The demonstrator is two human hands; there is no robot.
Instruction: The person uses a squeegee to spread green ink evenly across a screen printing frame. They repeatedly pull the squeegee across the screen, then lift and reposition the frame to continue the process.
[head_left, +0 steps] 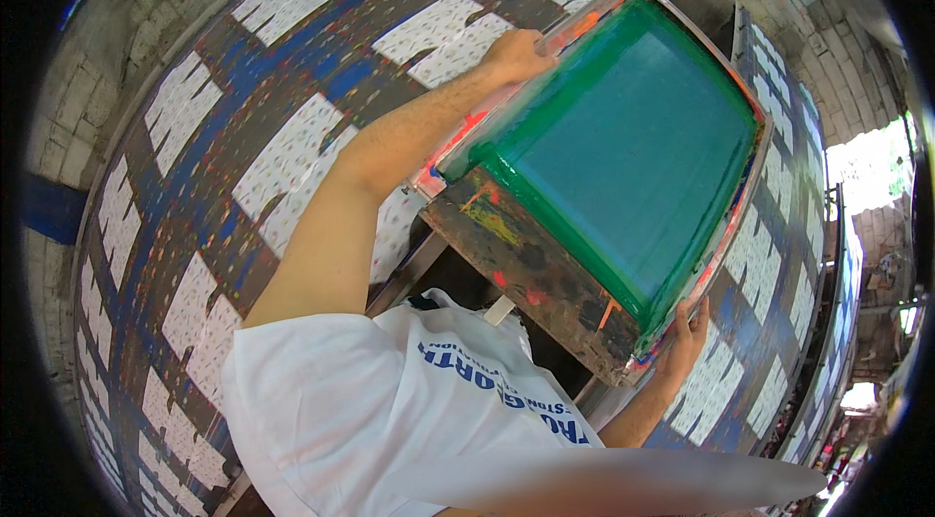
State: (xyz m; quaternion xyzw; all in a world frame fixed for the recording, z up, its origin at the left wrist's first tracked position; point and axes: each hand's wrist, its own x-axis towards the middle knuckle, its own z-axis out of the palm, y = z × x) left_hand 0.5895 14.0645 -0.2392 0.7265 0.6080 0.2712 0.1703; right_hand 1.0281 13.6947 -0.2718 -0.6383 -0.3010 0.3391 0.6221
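Note:
A large screen-printing frame [623, 157] with a green-bordered, blue-green mesh is tilted in front of my chest. Its rim carries orange, red and green paint smears. My left hand [516, 55] is closed over the frame's left side, toward the far end. Along the right side near my body, my right hand [687, 337] grips the rim, its fingers curled on the edge. A dark paint-stained board [536, 269] lies across the frame's near end. The underside of the frame is hidden.
To my left a long paint-spattered table [321, 59] bears rows of white printed fabric pieces [292, 162]. Another table with similar white pieces [755, 254] runs along my right. Brick walls [68, 118] stand behind, and daylight enters at far right.

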